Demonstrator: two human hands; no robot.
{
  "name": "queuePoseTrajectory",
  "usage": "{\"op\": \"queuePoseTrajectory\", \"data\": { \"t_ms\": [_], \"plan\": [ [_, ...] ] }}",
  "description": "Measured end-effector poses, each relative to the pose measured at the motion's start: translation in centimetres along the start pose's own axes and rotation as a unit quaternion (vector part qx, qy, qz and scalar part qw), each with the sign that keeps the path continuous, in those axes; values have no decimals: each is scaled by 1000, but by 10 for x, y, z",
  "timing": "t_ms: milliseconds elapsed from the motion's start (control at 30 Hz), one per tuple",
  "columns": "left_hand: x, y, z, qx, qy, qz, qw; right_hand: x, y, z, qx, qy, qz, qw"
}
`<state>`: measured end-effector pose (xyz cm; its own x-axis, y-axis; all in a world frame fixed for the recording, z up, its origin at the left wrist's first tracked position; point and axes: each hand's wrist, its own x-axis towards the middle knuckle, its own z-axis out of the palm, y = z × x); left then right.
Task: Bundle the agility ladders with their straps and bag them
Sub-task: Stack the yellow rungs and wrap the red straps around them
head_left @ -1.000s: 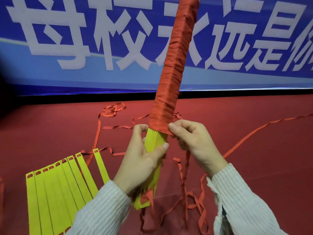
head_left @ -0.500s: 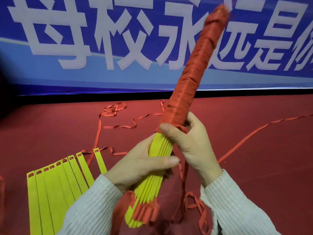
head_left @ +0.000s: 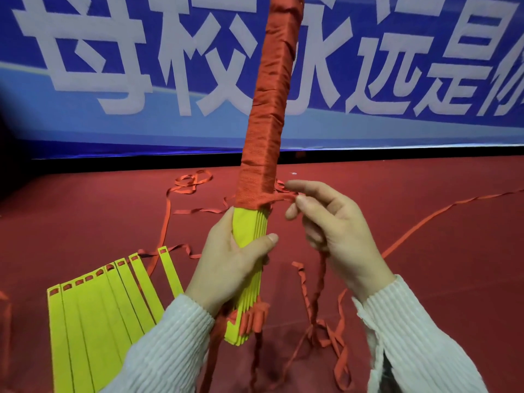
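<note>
Two hands at work. Left hand [head_left: 232, 265] grips yellow ladder bundle [head_left: 249, 228] upright, thumb across bare slats below red strap wrapping [head_left: 269, 109]. Right hand [head_left: 331, 231], just right of bundle, pinches strap end [head_left: 279, 197] at wrap's lower edge. Second ladder [head_left: 99, 307] fanned flat on red floor [head_left: 425, 251], left of left hand.
</note>
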<state>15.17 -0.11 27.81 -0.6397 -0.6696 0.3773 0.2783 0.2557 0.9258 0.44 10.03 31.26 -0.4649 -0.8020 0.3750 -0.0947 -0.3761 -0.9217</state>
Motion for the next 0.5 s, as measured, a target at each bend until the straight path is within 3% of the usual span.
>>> {"op": "queuePoseTrajectory", "data": {
  "t_ms": [100, 167, 267, 400, 500],
  "plan": [
    [-2, -2, 3, -10, 8, 12, 1000, -2, 4, 5, 124, -16, 146, 981],
    [-2, -4, 4, -8, 15, 16, 1000, -5, 5, 8, 122, -54, 216, 967],
    [-1, -4, 2, 9, 23, 32, 999, -9, -1, 8, 36, -91, 189, 977],
    [0, -5, 0, 21, 24, 36, 999, -6, -9, 3, -29, -44, 101, 993],
    [-2, -4, 1, 17, 19, 31, 999, -6, -2, 7, 68, -50, 159, 984]
  ]
}}
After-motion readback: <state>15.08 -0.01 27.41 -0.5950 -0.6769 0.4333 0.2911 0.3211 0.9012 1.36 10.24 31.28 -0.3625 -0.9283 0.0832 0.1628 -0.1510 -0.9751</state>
